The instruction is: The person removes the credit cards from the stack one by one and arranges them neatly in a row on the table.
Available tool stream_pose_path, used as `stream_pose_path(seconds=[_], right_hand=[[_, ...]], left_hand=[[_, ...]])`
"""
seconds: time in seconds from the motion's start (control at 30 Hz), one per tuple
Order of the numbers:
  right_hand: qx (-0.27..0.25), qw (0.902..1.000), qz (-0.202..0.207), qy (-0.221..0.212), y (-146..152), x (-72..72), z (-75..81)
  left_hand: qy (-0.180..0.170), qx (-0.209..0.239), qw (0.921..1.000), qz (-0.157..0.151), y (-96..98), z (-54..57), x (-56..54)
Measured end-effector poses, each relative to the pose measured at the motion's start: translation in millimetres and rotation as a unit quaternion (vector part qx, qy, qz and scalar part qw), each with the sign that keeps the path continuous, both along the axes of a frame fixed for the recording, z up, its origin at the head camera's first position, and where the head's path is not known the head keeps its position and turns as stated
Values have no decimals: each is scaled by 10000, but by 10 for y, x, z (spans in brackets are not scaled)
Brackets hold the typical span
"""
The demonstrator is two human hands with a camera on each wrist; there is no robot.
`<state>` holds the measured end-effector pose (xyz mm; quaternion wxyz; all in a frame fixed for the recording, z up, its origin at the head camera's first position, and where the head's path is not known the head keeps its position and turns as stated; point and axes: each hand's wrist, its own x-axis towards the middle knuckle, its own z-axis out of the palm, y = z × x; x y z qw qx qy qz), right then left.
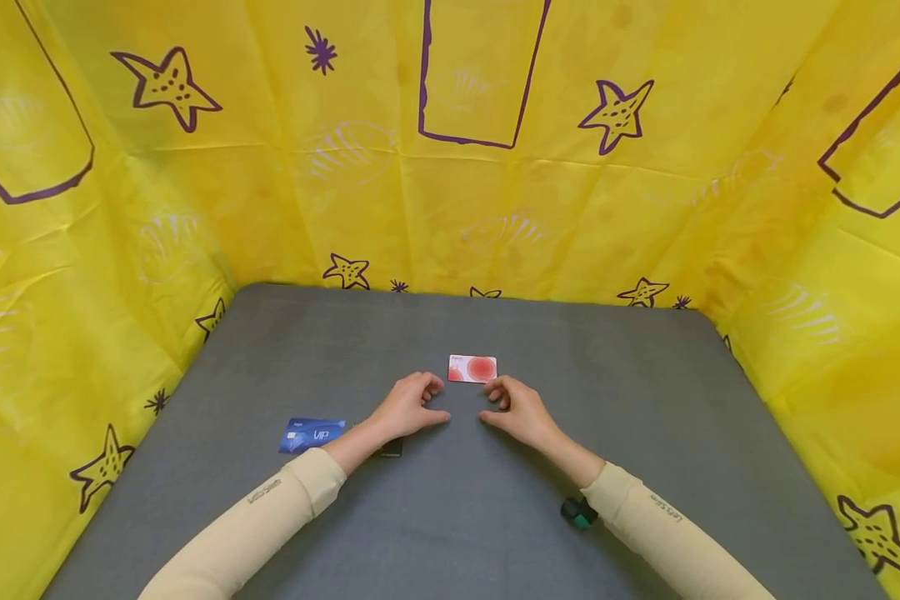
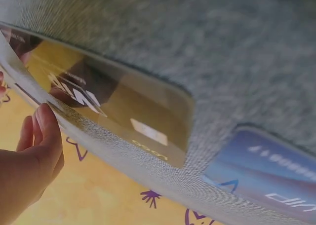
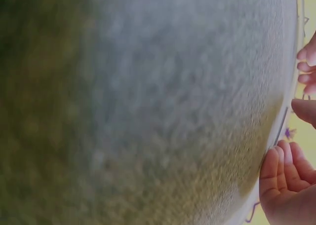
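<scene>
A white card with red circles (image 1: 472, 368) lies flat on the grey table, just beyond both hands. My right hand (image 1: 523, 412) has loosely bent fingers, with its fingertips right at the card's near right corner. To the card's lower left is my left hand (image 1: 405, 406), its thumb apart from its fingers and nothing between them. Under the left wrist lies a dark glossy card with a chip (image 2: 163, 109), mostly hidden in the head view. Beside it rests a blue VIP card (image 1: 311, 435). In the right wrist view, the right hand's fingertips (image 3: 269, 161) appear at the edge.
A grey cloth-covered table (image 1: 630, 367) spreads out under the hands. Yellow curtains (image 1: 480, 208) with purple starfish drawings enclose it at the back and on both sides. A black and green band (image 1: 579, 513) shows by the right cuff.
</scene>
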<state>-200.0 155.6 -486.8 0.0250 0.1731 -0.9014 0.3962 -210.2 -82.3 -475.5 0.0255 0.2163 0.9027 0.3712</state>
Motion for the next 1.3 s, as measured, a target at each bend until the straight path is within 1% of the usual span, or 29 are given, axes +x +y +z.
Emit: stream_pose_path(seconds=[0.2, 0.37, 0.5, 0.67, 0.8, 0.93, 1.07, 1.1, 1.3], right_hand=[[16, 9999, -103, 39, 57, -60, -3], [40, 9998, -178, 6, 101, -99, 19], [52, 9997, -236, -10, 135, -153, 6], [10, 9994, -340, -5, 154, -210, -1], [37, 9992, -382, -90, 140, -242, 13], [162, 9989, -445, -68, 137, -283, 11], [168, 9988, -461, 3, 125, -313, 23], [169, 9987, -473, 0, 120, -316, 31], [185, 9984, -532, -105, 114, -375, 22]], left_hand=[[-16, 49, 10000, 65, 36, 42, -36], [-27, 30, 9999, 98, 53, 27, -82], [-62, -5, 9999, 134, 76, 13, -134], [-66, -15, 9999, 152, 116, 21, -200], [-16, -34, 9999, 155, 144, 27, -247], [53, -61, 9998, 178, 176, 20, -298], [53, -36, 9997, 232, 193, 17, -333], [193, -6, 9995, 233, 192, -6, -345], [58, -90, 9992, 397, 220, -37, -436]])
